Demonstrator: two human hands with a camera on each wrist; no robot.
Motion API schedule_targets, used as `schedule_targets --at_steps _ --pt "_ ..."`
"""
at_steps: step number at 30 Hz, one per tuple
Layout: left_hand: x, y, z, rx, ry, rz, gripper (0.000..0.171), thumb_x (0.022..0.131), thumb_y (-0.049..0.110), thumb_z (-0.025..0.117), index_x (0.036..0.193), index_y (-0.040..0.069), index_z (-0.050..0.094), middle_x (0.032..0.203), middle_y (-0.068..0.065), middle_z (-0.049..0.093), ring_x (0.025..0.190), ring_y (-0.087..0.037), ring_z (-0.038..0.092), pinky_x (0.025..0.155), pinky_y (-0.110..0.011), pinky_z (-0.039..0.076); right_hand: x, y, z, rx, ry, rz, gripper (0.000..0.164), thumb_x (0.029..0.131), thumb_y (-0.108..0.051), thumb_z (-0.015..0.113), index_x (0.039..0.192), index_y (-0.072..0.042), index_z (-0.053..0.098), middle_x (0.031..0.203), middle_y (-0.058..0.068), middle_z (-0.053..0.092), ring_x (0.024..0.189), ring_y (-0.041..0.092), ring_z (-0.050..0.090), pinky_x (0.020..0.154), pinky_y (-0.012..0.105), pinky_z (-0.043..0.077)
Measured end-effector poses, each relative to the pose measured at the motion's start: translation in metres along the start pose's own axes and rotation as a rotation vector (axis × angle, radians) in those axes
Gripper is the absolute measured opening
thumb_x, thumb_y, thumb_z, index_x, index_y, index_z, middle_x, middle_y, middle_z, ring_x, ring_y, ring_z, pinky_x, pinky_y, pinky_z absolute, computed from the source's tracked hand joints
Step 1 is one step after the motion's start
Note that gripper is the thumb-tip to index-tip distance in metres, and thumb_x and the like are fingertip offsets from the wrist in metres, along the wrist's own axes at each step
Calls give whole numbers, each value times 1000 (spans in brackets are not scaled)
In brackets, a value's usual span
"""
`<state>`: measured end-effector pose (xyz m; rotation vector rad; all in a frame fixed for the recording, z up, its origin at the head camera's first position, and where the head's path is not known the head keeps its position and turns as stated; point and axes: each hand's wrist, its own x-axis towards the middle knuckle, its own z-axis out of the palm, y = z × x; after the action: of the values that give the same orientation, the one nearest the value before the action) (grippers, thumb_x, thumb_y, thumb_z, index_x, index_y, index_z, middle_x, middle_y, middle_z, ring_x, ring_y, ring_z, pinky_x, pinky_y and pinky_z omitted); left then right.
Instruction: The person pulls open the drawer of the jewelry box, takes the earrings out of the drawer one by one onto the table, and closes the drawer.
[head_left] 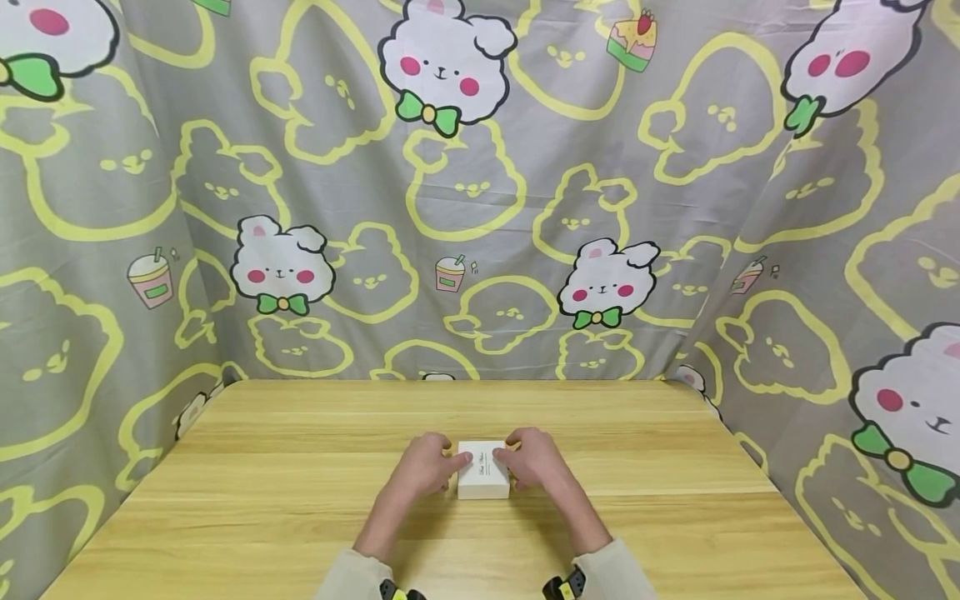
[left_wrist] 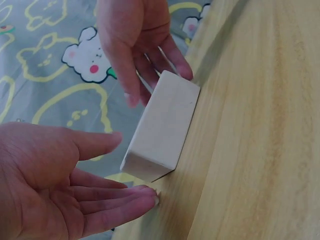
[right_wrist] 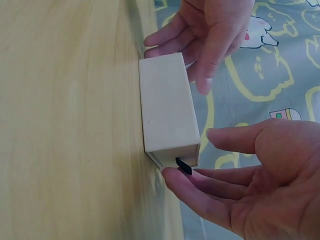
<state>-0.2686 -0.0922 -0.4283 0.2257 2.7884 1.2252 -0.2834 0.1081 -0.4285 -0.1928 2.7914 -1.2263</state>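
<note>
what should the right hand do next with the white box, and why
Probably pinch the black tab to pull on it: it sticks out of the end of the white box close to the right hand, whose thumb is not yet on it.

Table [head_left: 247,483]: pale yellow-brown top, wood grain running side to side, far edge straight. On it, one small white box [head_left: 483,477], lying flat, about midway between left and right edges. Dark lettering [head_left: 482,463] on box's upper face.
</note>
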Motion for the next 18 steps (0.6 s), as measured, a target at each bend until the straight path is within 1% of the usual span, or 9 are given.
schedule_targets --at_steps 5,9,12,15,18 --pt "1 0 1 -1 5 -2 60 96 28 70 132 -17 53 65 -8 67 55 -20 66 55 -28 47 1 2 0 26 -33 -2 47 92 -17 70 127 13 60 85 15 71 56 19 68 55 31 57" --pt "2 0 2 6 -4 1 59 95 27 72 131 -17 54 69 -8 66 55 -19 66 54 -28 46 0 3 0 57 -45 -16 47 90 -14 71 126 14 60 75 11 68 57 17 68 55 33 59" --pt "2 1 2 -1 -10 0 57 94 24 73 130 -17 56 75 -9 66 55 -20 66 52 -28 47 -1 4 0 70 -49 -25 45 90 -13 71 124 15 60 72 11 68 58 19 68 54 33 59" --pt "2 0 3 -24 -15 0 53 93 20 74 126 -17 58 78 -12 68 55 -21 67 51 -28 49 -1 4 1 94 -65 -13 44 91 -12 71 124 15 60 72 12 70 59 21 70 55 34 59" --pt "3 -1 4 -43 -24 22 47 93 17 74 121 -18 60 79 -13 70 55 -21 68 51 -30 53 -1 4 2 112 -83 3 37 93 -11 71 118 14 63 72 13 70 60 22 71 55 34 59"
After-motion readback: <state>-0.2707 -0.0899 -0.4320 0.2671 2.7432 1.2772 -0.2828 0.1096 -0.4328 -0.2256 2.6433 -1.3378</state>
